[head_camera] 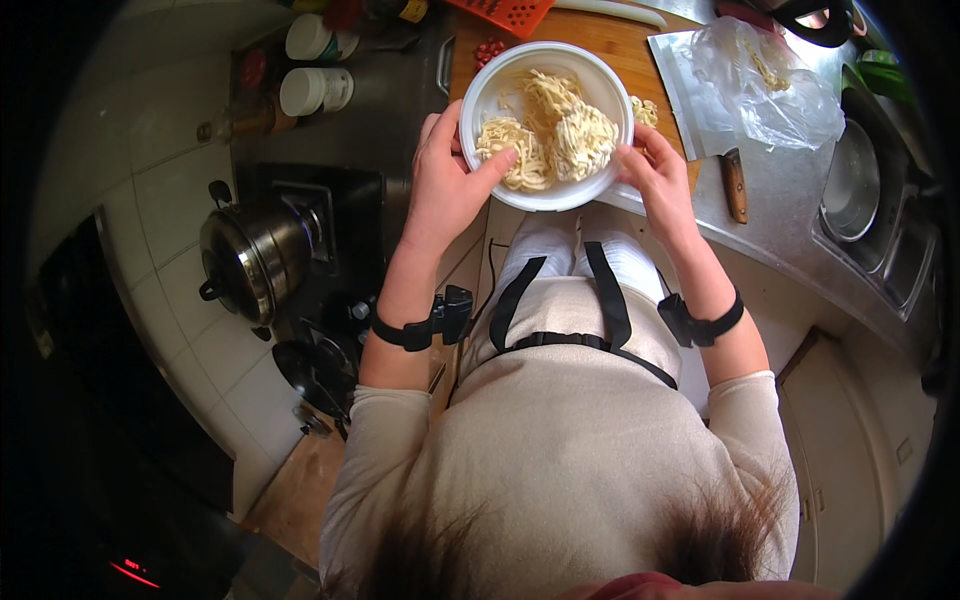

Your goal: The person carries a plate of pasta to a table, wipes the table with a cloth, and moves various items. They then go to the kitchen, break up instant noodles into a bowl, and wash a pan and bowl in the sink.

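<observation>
Between my two hands is a round white plastic bowl point(546, 201), held over the front edge of the counter. Clumps of enoki mushrooms point(577, 142) lie in it, with their pale caps and thin stems tangled together. My left hand point(457, 169) grips the bowl's left side, its thumb reaching over the rim near the mushrooms. On the right side, my right hand point(656, 169) holds the rim with the thumb on top and the fingers around the outside. The bowl hides part of the wooden cutting board point(615, 37) behind it.
A lidded steel pot point(255, 255) sits on a gas burner with a blue flame at left. A knife with a wooden handle point(736, 187) lies right, by a clear plastic bag point(780, 90). Chopped red pieces point(489, 52) and an orange grater point(510, 11) are behind. The sink point(900, 255) is far right.
</observation>
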Available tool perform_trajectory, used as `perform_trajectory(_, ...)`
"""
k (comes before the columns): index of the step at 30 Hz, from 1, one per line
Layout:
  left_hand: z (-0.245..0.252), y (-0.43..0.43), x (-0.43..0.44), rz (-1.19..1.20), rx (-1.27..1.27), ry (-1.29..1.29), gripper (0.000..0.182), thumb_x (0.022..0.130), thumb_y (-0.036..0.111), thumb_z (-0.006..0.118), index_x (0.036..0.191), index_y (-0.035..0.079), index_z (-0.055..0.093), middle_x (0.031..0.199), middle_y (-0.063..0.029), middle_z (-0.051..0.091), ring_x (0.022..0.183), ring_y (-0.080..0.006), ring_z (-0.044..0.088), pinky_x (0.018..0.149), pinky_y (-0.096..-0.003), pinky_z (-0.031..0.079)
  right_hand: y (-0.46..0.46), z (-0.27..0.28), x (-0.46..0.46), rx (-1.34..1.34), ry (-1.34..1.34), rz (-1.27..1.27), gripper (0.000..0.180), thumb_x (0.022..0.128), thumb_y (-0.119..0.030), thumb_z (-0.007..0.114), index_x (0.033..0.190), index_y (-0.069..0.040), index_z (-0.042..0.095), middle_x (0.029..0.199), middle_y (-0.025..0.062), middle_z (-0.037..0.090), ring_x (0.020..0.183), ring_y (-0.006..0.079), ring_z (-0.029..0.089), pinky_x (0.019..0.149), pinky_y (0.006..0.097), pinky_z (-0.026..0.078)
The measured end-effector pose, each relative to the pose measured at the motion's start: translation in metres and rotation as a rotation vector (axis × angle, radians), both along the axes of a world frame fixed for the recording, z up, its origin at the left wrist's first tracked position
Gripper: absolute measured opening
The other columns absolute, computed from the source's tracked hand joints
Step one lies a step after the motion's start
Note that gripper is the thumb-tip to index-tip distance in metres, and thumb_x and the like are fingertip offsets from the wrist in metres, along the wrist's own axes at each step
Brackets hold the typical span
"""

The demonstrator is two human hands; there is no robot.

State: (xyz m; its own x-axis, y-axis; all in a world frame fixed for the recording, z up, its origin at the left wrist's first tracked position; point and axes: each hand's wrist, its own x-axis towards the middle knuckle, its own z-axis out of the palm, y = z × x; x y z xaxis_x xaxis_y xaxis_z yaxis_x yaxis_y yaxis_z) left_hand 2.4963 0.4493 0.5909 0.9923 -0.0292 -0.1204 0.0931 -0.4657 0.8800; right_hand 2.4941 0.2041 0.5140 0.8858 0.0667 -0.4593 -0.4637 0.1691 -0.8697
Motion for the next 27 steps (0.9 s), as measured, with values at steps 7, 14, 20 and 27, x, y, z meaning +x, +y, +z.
perform_trajectory(7, 0.037, -0.024, 0.003, -0.195, 0.223, 0.076, 0.077, 0.071, -0.002, 0.078, 0.138, -0.001, 0.039, 0.116, -0.0101, 0.044, 0.106, -0.0191, 0.057, 0.084, -0.0293, 0.056, -0.02, 0.019, -0.028, 0.174, 0.102, 0.07, 0.053, 0.09, -0.018, 0.07, 0.133, 0.001, 0.045, 0.11, 0.0106, 0.063, 0.098, 0.0133, 0.062, 0.086, 0.0293, 0.053)
perform_trajectory(14, 0.042, -0.042, 0.008, -0.284, 0.308, 0.1, 0.079, 0.071, 0.001, 0.08, 0.138, 0.0, 0.039, 0.116, -0.0106, 0.043, 0.106, -0.0197, 0.058, 0.086, -0.0291, 0.056, -0.031, 0.015, -0.038, 0.203, 0.141, 0.03, 0.056, 0.088, -0.018, 0.072, 0.132, 0.003, 0.045, 0.107, 0.0087, 0.063, 0.095, 0.0124, 0.062, 0.083, 0.0278, 0.053)
perform_trajectory(20, 0.034, -0.042, 0.011, -0.242, 0.248, 0.183, 0.078, 0.075, 0.012, 0.082, 0.138, -0.002, 0.039, 0.123, -0.0123, 0.041, 0.108, -0.0195, 0.057, 0.087, -0.0304, 0.055, -0.035, 0.023, -0.038, 0.038, 0.03, 0.047, 0.053, 0.087, -0.014, 0.073, 0.13, 0.004, 0.047, 0.103, 0.0072, 0.062, 0.087, 0.0103, 0.061, 0.079, 0.0252, 0.053)
perform_trajectory(27, 0.008, -0.03, 0.019, -0.136, -0.041, 0.272, 0.07, 0.075, 0.038, 0.082, 0.122, -0.003, 0.051, 0.115, -0.017, 0.053, 0.11, -0.0258, 0.053, 0.095, -0.038, 0.044, -0.03, 0.058, -0.045, -0.084, -0.096, 0.046, 0.051, 0.085, -0.007, 0.072, 0.128, 0.004, 0.048, 0.097, 0.0056, 0.06, 0.083, 0.0098, 0.06, 0.074, 0.025, 0.053)
